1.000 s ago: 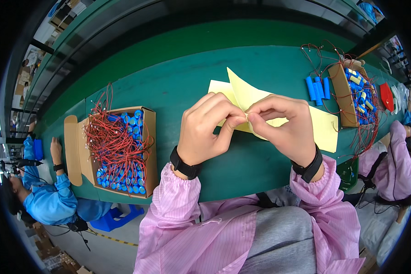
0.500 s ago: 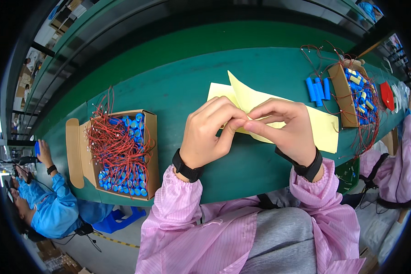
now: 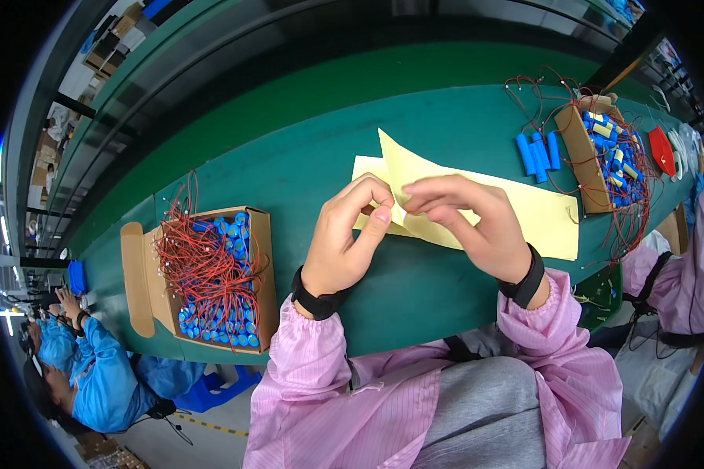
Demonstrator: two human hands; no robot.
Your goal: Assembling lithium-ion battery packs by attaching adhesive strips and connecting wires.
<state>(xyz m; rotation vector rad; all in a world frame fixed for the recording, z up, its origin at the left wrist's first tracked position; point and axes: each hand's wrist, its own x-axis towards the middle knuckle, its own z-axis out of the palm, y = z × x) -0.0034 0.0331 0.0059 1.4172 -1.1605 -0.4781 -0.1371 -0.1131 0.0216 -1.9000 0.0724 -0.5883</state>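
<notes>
In front of me lies a small stack of pale yellow paper sheets (image 3: 536, 219), with one top sheet (image 3: 393, 160) bent up into a standing point. My left hand (image 3: 344, 234) is curled at the near left side of that raised sheet, its thumb and index finger closed on the paper's edge. Just right of the fold, my right hand (image 3: 481, 227) has its fingers stretched out and its thumb apart from them. Those fingertips touch or nearly touch the sheet; exact contact is hard to see.
An open cardboard box (image 3: 264, 270) of blue cylindrical cells with red wires stands left. Another box (image 3: 583, 168) of cells is at far right, beside loose blue cells (image 3: 538, 156) and a red item (image 3: 662, 152). A person in blue (image 3: 109, 383) works at left; a pink sleeve (image 3: 684, 289) shows right.
My right hand's fingers have parted from the pinch beside my left fingers and moved slightly away. The raised sheet stands a little further left. The whole view has shifted slightly.
</notes>
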